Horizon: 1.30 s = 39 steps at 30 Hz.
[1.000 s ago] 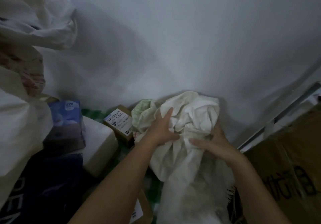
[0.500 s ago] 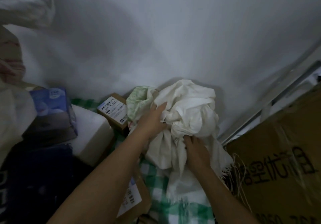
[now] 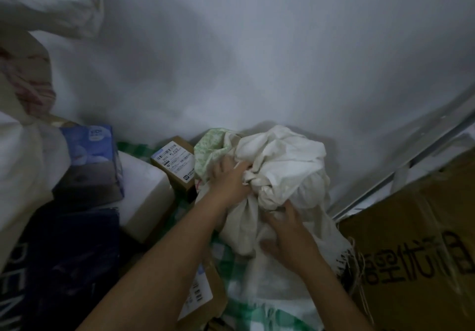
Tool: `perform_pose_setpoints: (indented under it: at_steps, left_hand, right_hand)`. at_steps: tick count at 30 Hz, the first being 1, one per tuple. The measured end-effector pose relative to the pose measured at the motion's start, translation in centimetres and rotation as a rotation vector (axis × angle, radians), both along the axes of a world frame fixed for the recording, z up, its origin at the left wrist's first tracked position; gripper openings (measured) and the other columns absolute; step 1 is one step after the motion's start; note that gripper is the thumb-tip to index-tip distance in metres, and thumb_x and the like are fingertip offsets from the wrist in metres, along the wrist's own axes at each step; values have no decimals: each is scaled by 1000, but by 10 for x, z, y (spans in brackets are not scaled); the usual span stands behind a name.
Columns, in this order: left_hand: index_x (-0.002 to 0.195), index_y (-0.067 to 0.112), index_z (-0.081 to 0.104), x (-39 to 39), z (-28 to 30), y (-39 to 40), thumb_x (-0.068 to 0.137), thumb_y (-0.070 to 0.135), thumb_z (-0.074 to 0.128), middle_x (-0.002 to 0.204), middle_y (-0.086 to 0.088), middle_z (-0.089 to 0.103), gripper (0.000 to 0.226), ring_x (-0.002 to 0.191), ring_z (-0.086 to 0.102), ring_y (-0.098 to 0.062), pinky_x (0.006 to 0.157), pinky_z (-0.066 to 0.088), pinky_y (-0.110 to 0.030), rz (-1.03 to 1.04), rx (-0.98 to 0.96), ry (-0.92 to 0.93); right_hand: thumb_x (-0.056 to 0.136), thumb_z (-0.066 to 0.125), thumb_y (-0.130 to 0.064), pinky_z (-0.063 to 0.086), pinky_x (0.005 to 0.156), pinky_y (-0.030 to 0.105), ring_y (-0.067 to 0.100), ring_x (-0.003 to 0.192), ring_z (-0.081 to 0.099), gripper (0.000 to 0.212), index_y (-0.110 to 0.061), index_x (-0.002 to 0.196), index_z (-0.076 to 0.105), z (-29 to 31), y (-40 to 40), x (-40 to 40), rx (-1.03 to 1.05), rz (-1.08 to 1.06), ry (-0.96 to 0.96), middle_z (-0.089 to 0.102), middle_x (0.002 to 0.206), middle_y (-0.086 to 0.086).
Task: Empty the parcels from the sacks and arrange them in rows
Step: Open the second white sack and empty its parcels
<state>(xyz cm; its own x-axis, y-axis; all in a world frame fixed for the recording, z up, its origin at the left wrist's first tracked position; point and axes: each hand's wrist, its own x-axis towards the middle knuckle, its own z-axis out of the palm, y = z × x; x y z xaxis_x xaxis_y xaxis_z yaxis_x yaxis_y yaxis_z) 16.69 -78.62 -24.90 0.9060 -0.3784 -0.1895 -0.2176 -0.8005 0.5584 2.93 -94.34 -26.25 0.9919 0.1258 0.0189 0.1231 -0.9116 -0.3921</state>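
Note:
A crumpled white sack point(image 3: 285, 166) is bunched against the white wall, low in the middle of the head view. My left hand point(image 3: 230, 179) grips its gathered cloth on the left side. My right hand point(image 3: 288, 233) holds the sack lower down, fingers curled into the fabric. A pale green patterned bag point(image 3: 209, 150) pokes out behind the left hand. Parcels lie to the left: a small brown box with a shipping label point(image 3: 177, 163), a white parcel point(image 3: 144, 197), a blue printed box point(image 3: 95, 161) and a dark blue bag point(image 3: 69, 261).
A large cardboard box point(image 3: 416, 253) with printed characters stands at the right, with frayed strings beside it. A flat brown parcel with a label point(image 3: 203, 289) lies under my left forearm on a green checked cloth point(image 3: 231, 261). White sacks point(image 3: 23, 166) pile up at the far left.
My right hand slid from the sack's right side to lower on its front and took hold. The left hand's fingers closed into the gathered cloth. The view shifted slightly.

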Motion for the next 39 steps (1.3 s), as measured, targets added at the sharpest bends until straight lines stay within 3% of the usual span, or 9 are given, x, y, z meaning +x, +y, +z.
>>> perform_pose_setpoints:
  at_steps: [4,8,12,15,19,23,28,33,39]
  left_hand:
    - [148,27,-19,-1,11,2,68,77,58,152,-20,-31,122,137,-31,-44,107,-18,-60,236,250,1]
    - [151,16,-12,2,18,3,66,74,65,155,-27,-15,128,140,-20,-47,106,-14,-65,147,333,204]
    - [146,19,27,4,25,-4,81,59,59,149,-14,34,83,137,31,-35,112,23,-54,42,165,150]
    - [130,27,54,10,38,-14,85,47,60,130,2,59,50,115,55,-19,98,45,-36,81,-345,126]
    - [121,24,56,27,47,-22,86,22,67,115,5,60,36,107,58,-16,92,48,-31,60,-533,249]
    - [141,18,40,33,25,-19,78,34,77,132,10,48,75,122,49,-12,102,41,-30,81,-557,291]
    - [145,24,35,38,10,-20,70,61,59,144,5,43,87,128,44,-14,110,36,-34,78,-393,215]
    - [148,11,28,39,21,-13,82,37,64,147,-9,39,79,132,42,-25,107,35,-31,34,-41,284]
    - [152,18,10,29,16,-14,86,36,67,151,-8,32,90,133,39,-26,108,37,-37,-12,-18,370]
  right_hand:
    - [77,64,-52,34,107,44,38,130,37,62,-27,133,50,59,-5,1,12,-78,-540,33,143,15]
    - [57,70,-77,10,115,38,29,145,7,132,-25,152,-6,58,-27,76,152,-308,-6,3,158,13]
    - [69,85,-36,40,90,28,19,115,53,92,-20,143,33,52,-33,96,571,-454,56,52,132,-1]
    - [77,81,-22,43,95,27,20,114,58,63,-15,132,52,48,-35,95,1000,-714,-14,58,129,2]
    - [90,67,-28,36,110,37,26,128,48,58,-18,141,42,39,-43,91,1235,-773,56,49,141,5]
    - [76,80,-31,35,100,29,30,135,39,89,-14,146,27,34,-40,92,942,-723,19,38,147,9]
    - [64,56,-80,5,115,55,42,141,9,109,-34,150,9,47,-29,70,-33,-311,-454,11,154,19]
    - [50,52,-93,-17,104,70,45,131,-42,130,-45,141,-29,18,-2,62,-437,-88,110,-41,150,14]
    - [62,72,-70,11,109,69,52,142,-7,133,-31,145,-25,-18,11,67,-395,-277,287,-2,157,24]
